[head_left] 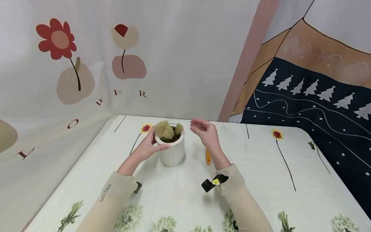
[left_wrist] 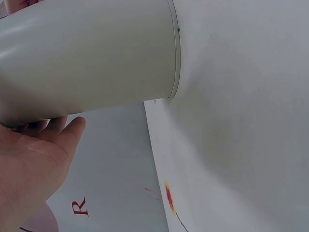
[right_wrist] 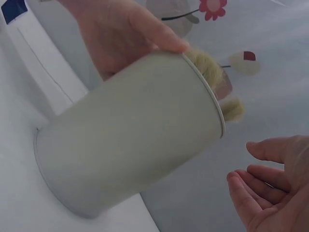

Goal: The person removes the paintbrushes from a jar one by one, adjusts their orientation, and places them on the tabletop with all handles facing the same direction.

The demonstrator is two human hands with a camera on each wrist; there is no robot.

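White pot (head_left: 173, 154) holds yellowish tufts (head_left: 164, 129); left hand (head_left: 147, 147) grips it, right hand (head_left: 207, 132) hovers beside, fingers relaxed.

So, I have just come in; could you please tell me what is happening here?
A person holds a white pot near its rim with the left hand. The pot stands on the table, with pale, bristly tufts sticking out of its top. The right hand is raised beside the pot, holding nothing and not touching it. An orange object, partly hidden by the right arm, lies on the table.
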